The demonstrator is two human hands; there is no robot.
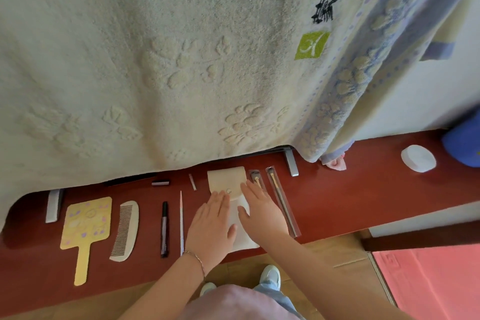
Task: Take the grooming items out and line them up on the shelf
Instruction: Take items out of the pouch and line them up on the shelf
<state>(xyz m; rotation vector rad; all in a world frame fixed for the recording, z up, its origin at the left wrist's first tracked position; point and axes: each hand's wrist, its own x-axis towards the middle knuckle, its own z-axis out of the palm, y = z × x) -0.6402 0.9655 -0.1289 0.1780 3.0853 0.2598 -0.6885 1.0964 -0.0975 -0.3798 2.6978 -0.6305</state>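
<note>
I press both flat, unclenched hands, left hand (211,226) and right hand (261,209), evenly on the pouch (226,180), squaring it with the shelf (337,205) row.

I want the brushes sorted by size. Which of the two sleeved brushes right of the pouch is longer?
The outer brush, farther from the pouch, is longer: it runs almost to the shelf's front edge, while the short brush lies partly under the right hand.

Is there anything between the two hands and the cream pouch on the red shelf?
No. Left hand and right hand both lie flat, fingers straight, directly on the pouch. The brushes lie beside it to the right, not in the way.
</note>
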